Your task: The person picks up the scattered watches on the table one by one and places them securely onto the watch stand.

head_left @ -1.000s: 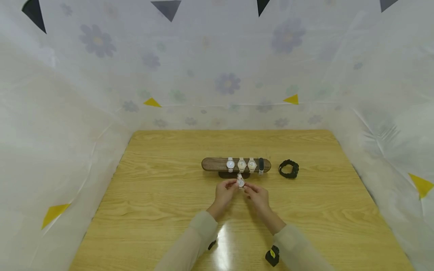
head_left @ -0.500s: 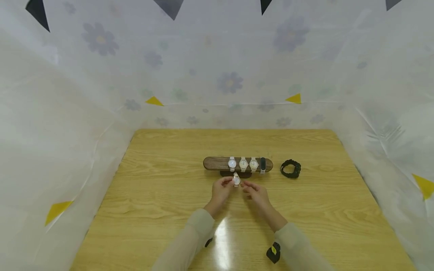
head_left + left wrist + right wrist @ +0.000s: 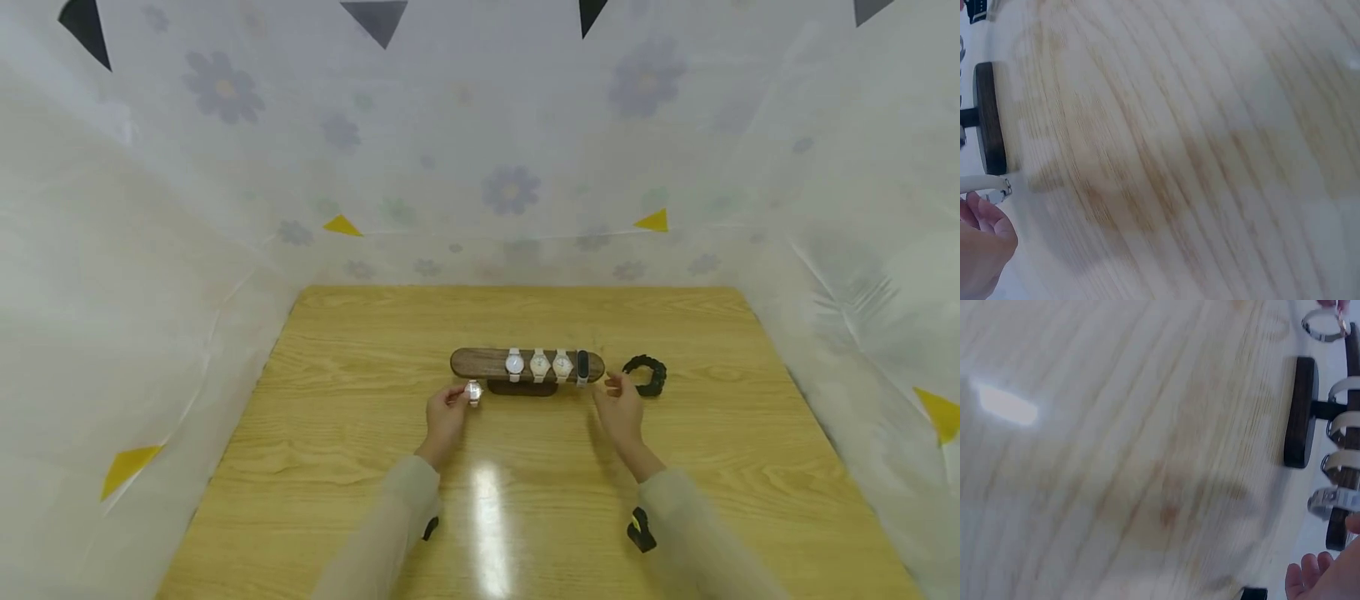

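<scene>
My left hand point(image 3: 444, 418) pinches a pale-strapped wristwatch point(image 3: 473, 392) just in front of the left end of a dark wooden watch stand point(image 3: 477, 362). In the right wrist view that watch's strap point(image 3: 1322, 336) forms a closed loop. Around the stand's bar sit three white-strapped watches point(image 3: 539, 366) and, at the right end, a fitness band point(image 3: 582, 365) with a dark screen. My right hand point(image 3: 621, 415) is by the bar's right end, fingers loosely bent and holding nothing; whether a fingertip touches the bar, I cannot tell.
A chunky black watch point(image 3: 654, 377) lies on the wooden table point(image 3: 345, 400) right of the stand, close to my right hand. White flower-printed sheeting point(image 3: 435, 150) encloses the table at the back and sides.
My right hand has let go of the watch and moved right to the stand's far end. The left hand has carried the watch leftward to the stand's left end.
</scene>
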Demonstrator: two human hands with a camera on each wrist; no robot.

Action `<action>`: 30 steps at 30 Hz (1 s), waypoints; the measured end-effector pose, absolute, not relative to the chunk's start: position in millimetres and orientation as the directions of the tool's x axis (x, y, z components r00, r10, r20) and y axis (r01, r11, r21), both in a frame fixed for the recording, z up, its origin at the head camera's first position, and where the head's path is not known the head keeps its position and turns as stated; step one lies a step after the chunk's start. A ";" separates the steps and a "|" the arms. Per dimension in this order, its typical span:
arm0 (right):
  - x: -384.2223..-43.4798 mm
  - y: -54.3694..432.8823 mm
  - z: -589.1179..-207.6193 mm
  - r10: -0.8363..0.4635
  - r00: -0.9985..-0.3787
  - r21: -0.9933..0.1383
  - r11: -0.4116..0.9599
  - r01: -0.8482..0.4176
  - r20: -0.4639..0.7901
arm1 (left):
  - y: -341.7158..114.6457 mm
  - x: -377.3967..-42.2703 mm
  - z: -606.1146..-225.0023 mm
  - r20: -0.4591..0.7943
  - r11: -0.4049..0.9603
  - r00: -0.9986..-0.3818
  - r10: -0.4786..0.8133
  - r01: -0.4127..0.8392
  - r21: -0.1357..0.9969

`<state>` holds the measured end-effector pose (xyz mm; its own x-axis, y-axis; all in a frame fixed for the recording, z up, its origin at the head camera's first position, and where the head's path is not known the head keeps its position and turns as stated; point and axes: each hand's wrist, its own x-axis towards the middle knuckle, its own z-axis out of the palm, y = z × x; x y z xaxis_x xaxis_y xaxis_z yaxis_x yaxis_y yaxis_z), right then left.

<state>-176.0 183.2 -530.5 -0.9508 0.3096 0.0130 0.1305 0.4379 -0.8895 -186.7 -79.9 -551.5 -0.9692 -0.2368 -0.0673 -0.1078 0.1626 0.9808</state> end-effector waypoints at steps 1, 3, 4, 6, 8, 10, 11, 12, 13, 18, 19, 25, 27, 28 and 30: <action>-177.7 186.8 -530.3 0.289 -0.957 -0.882 0.458 0.113 0.028 | -82.1 -187.2 -551.8 -0.066 0.168 -0.968 -0.242 -0.109 0.980; -181.6 192.8 -529.5 0.225 -0.972 -0.850 0.523 0.064 0.066 | -85.8 -187.9 -552.1 -0.071 0.175 -0.967 -0.245 -0.116 0.978; -184.4 195.7 -529.4 0.187 -0.979 -0.826 0.562 0.035 0.086 | -87.3 -188.2 -552.2 -0.074 0.180 -0.967 -0.245 -0.120 0.976; -191.3 200.5 -529.0 0.106 -0.987 -0.771 0.637 -0.028 0.123 | -90.0 -188.2 -551.7 -0.076 0.196 -0.966 -0.247 -0.126 0.973; -198.3 203.6 -527.4 0.015 -0.989 -0.706 0.702 -0.096 0.149 | -92.5 -188.4 -550.4 -0.087 0.193 -0.964 -0.252 -0.138 0.971; -204.7 205.4 -525.3 -0.062 -0.986 -0.643 0.751 -0.148 0.155 | -95.2 -188.8 -549.3 -0.098 0.202 -0.961 -0.257 -0.153 0.967; -207.1 205.6 -523.8 -0.094 -0.983 -0.613 0.771 -0.171 0.157 | -96.4 -188.8 -548.4 -0.105 0.205 -0.960 -0.261 -0.162 0.965; -209.0 205.8 -522.1 -0.122 -0.980 -0.579 0.792 -0.193 0.159 | -97.6 -189.1 -547.8 -0.105 0.216 -0.959 -0.264 -0.165 0.962; -210.3 205.9 -520.5 -0.147 -0.977 -0.550 0.809 -0.209 0.155 | -98.3 -189.5 -546.7 -0.115 0.217 -0.956 -0.271 -0.177 0.960; -212.0 206.0 -513.2 -0.201 -0.971 -0.468 0.850 -0.240 0.133 | -104.0 -195.7 -551.1 -0.116 0.225 -0.949 -0.292 -0.186 0.956; -212.1 206.0 -512.3 -0.207 -0.970 -0.462 0.853 -0.243 0.129 | -107.3 -197.4 -552.8 -0.096 0.204 -0.952 -0.290 -0.159 0.966; -214.2 206.1 -509.2 -0.244 -0.959 -0.429 0.858 -0.283 0.144 | -142.8 -254.1 -655.4 0.128 0.147 -0.944 -0.303 0.087 0.985; -215.1 206.0 -509.2 -0.259 -0.953 -0.416 0.858 -0.302 0.157 | -152.6 -280.6 -698.8 0.154 0.151 -0.936 -0.316 0.111 0.982; -215.6 206.0 -509.4 -0.262 -0.951 -0.414 0.857 -0.306 0.162 | -155.1 -286.8 -703.3 0.146 0.152 -0.939 -0.310 0.103 0.983; -216.5 206.3 -510.7 -0.263 -0.950 -0.414 0.856 -0.311 0.170 | -157.7 -293.6 -700.8 0.130 0.124 -0.951 -0.281 0.099 0.987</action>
